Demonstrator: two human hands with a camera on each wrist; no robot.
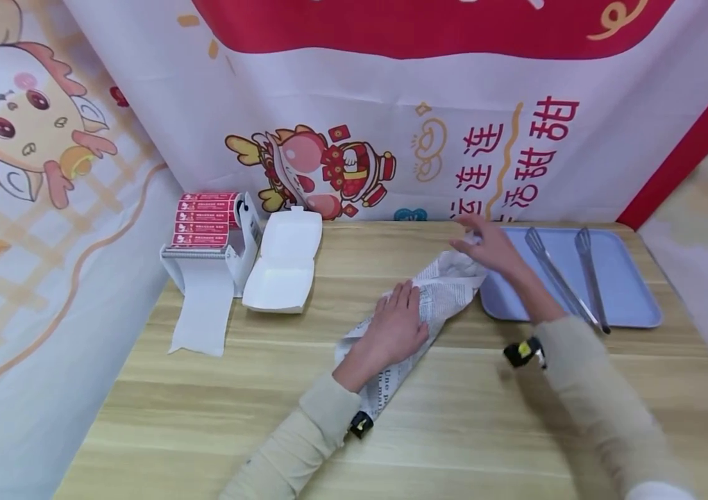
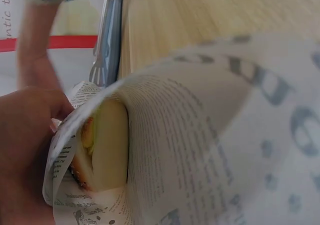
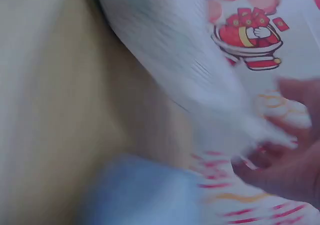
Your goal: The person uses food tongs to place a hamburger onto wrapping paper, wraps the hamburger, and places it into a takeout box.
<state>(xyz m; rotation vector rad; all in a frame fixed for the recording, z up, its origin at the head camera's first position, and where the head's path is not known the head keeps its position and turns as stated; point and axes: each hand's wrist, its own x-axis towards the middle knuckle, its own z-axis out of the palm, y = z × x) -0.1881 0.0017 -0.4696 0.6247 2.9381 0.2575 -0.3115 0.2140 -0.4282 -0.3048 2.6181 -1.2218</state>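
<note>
A sheet of newsprint-patterned paper [image 1: 448,295] lies rolled diagonally on the table around a sandwich. Through its near open end, the left wrist view shows the sandwich [image 2: 111,145] with pale bread, a seeded crust and yellow-green filling. My left hand [image 1: 394,326] grips the roll from above, around its middle. At the far end the paper narrows to a crumpled tip [image 3: 260,132]. My right hand [image 1: 491,246] is at that tip, thumb and fingers spread apart around it; blur softens the paper in the right wrist view.
Right of the roll, a blue-grey tray [image 1: 631,292] carries two metal tongs [image 1: 591,278], their handles over its front edge. An open white takeaway box [image 1: 282,271] stands at the back left, beside a dispenser [image 1: 241,257] with red labels [image 1: 204,219]. A printed cloth [image 1: 341,90] hangs behind.
</note>
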